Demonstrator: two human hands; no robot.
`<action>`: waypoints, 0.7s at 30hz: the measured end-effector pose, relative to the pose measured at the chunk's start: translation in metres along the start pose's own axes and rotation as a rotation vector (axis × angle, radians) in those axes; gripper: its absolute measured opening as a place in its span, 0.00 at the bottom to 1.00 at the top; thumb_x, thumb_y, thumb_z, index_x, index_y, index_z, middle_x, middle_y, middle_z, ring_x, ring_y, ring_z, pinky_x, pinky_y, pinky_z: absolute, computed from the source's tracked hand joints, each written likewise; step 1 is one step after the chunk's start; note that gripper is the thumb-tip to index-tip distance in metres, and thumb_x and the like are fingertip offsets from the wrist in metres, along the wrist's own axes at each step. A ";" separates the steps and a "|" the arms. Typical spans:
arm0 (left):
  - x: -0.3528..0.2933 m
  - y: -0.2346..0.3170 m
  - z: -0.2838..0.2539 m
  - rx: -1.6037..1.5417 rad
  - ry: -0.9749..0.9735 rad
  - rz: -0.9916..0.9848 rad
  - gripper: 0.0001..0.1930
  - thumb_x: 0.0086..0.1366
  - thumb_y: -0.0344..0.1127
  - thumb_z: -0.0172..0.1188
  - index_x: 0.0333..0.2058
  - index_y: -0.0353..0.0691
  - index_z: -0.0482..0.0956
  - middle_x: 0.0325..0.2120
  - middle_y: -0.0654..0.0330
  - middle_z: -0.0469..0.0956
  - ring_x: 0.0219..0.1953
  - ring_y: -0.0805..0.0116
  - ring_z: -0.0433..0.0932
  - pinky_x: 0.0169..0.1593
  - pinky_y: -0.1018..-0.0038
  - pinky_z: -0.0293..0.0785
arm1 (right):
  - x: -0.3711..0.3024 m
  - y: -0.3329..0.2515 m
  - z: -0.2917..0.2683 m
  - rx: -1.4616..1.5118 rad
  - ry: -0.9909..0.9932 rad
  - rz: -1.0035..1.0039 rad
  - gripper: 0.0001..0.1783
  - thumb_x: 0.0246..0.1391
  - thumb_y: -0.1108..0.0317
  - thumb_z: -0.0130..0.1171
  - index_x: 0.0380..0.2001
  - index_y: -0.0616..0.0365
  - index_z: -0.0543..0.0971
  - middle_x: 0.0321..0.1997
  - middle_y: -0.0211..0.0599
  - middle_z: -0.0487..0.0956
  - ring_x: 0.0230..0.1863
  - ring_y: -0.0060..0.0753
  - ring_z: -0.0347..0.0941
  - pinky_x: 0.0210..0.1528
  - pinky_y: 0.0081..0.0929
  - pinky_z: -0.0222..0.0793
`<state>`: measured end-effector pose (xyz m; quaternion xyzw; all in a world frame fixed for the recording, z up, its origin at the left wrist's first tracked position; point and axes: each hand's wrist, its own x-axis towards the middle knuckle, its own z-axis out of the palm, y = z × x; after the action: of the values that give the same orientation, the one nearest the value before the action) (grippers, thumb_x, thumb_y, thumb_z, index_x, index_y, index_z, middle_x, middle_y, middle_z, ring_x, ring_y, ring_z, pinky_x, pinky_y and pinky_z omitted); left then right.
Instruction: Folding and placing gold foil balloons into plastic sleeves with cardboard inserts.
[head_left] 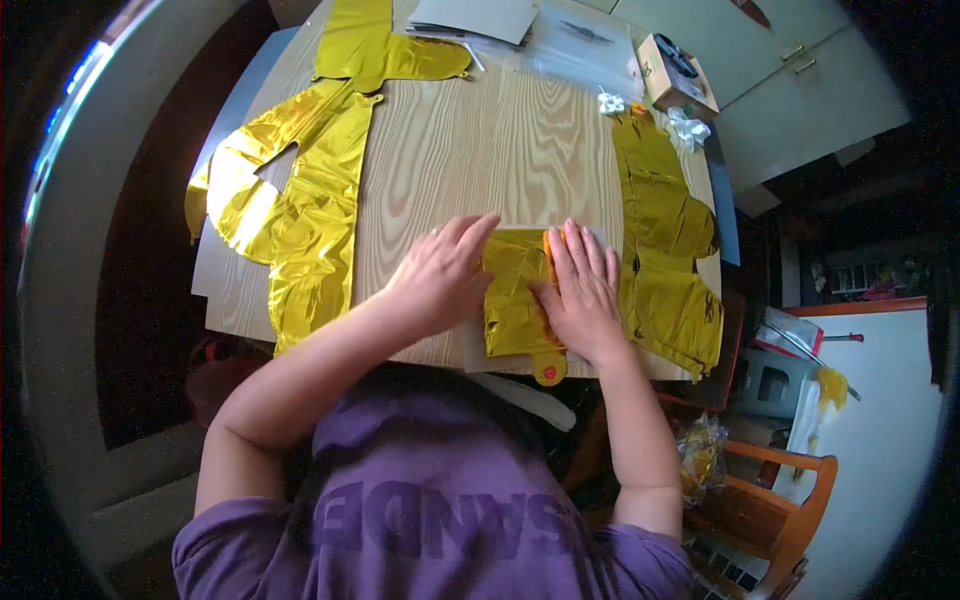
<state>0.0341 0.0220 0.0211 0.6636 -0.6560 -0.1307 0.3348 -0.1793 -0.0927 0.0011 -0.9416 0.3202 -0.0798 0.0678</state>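
A folded gold foil balloon (515, 300) lies near the table's front edge, its tab with a red mark pointing toward me. My right hand (582, 295) rests flat on its right part, fingers stretched out and pointing away. An orange edge (548, 248) shows beside the index finger; what it belongs to is hidden under the hand. At the balloon's left edge is my left hand (440, 275), its fingers extended and holding nothing I can see. Whether its fingertips touch the foil I cannot tell. A pale sheet (478, 350) peeks out beneath the balloon.
Flat gold foil balloons lie along the left (320, 220) and right (665, 240) sides of the wood-grain table (450, 150). Another gold balloon (355, 45) is at the far left. White sheets (475, 18), clear plastic bags (580, 50) and a small box (680, 75) stand at the back.
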 end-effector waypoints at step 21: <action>-0.005 -0.013 0.020 0.297 -0.140 0.181 0.40 0.67 0.56 0.55 0.66 0.28 0.60 0.69 0.41 0.56 0.73 0.44 0.52 0.73 0.51 0.45 | -0.029 0.012 -0.042 0.691 0.260 0.327 0.26 0.70 0.64 0.46 0.66 0.67 0.65 0.67 0.59 0.68 0.69 0.55 0.63 0.69 0.40 0.58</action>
<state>0.0313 0.0203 -0.0028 0.6335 -0.7468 -0.0476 0.1968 -0.2172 -0.0871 0.0367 -0.7819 0.4260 -0.2893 0.3512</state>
